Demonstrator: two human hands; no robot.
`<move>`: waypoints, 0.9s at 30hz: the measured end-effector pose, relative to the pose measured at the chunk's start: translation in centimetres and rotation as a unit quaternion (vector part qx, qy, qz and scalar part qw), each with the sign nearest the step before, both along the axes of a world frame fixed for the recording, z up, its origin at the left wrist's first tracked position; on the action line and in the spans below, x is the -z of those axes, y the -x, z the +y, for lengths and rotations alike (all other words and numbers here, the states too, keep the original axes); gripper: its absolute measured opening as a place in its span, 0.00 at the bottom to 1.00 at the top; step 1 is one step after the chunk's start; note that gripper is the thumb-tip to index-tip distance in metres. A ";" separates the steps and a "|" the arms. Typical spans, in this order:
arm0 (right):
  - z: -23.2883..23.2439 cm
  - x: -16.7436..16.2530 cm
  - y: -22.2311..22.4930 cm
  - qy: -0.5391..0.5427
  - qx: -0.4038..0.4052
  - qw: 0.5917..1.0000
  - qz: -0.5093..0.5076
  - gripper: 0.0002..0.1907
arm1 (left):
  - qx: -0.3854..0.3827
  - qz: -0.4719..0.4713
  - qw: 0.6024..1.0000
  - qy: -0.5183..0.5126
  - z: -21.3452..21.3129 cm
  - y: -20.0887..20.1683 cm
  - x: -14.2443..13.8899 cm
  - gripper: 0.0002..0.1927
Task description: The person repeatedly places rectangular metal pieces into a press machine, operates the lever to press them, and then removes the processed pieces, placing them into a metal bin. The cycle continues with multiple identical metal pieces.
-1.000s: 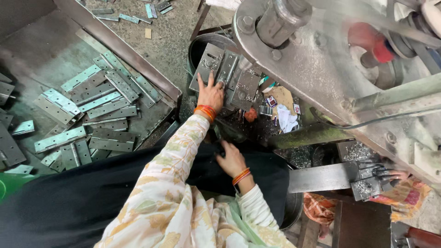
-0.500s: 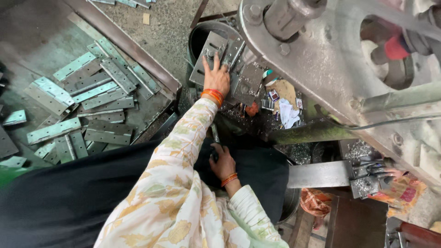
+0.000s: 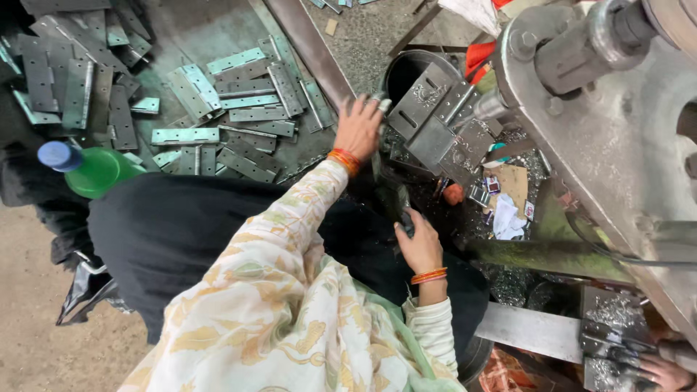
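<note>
My left hand [image 3: 358, 127], orange bangles at the wrist, reaches forward with fingers spread. Its fingertips touch a small shiny metal piece [image 3: 382, 106] at the rim of a black bucket [image 3: 401, 67]. Grey punched metal plates [image 3: 435, 116] are stacked in and over that bucket, just right of the hand. My right hand [image 3: 420, 243] is lower, above my dark-clothed lap, with fingers curled around a dark metal piece [image 3: 396, 203]. What exactly it grips is hard to make out.
A heavy grey press machine [image 3: 610, 138] fills the right side. Several flat hinge-like plates [image 3: 239, 109] lie in a metal tray at upper left. A green bottle with a blue cap [image 3: 91, 167] stands at left. Another person's hand [image 3: 657, 370] shows at bottom right, beside metal shavings [image 3: 508, 279].
My left hand has slid off the stacked plates toward the bucket's left rim. My right hand has shifted right and lower. The camera view has swung left.
</note>
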State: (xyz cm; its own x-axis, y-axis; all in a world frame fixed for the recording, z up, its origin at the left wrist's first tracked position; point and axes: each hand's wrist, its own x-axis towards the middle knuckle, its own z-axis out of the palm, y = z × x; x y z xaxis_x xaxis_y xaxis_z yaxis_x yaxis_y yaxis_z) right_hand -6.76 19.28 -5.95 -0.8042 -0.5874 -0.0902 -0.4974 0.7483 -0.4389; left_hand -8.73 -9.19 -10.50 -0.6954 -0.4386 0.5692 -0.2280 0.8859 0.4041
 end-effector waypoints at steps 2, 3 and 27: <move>-1.1 -1.4 -0.3 -0.032 0.010 0.999 -0.001 0.25 | -0.066 -0.072 0.995 0.003 -3.7 -3.1 1.6 0.20; -1.5 -1.9 -0.5 -0.041 0.012 0.999 0.001 0.25 | -0.105 -0.113 0.988 0.022 -5.4 -4.7 2.5 0.22; -1.2 -2.6 -2.0 -0.024 -0.004 1.000 0.010 0.32 | -0.210 -0.230 0.950 -0.022 -16.5 -12.0 7.8 0.26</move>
State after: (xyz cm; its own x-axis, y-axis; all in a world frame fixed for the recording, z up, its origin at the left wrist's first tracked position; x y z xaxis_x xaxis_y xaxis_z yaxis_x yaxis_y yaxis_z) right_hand -4.71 18.09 -3.31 -0.8019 -0.5886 -0.1026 -0.5110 0.7645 -0.3930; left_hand 3.30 -25.69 -18.30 -0.6236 -0.7496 0.2221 -0.7197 0.6613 0.2112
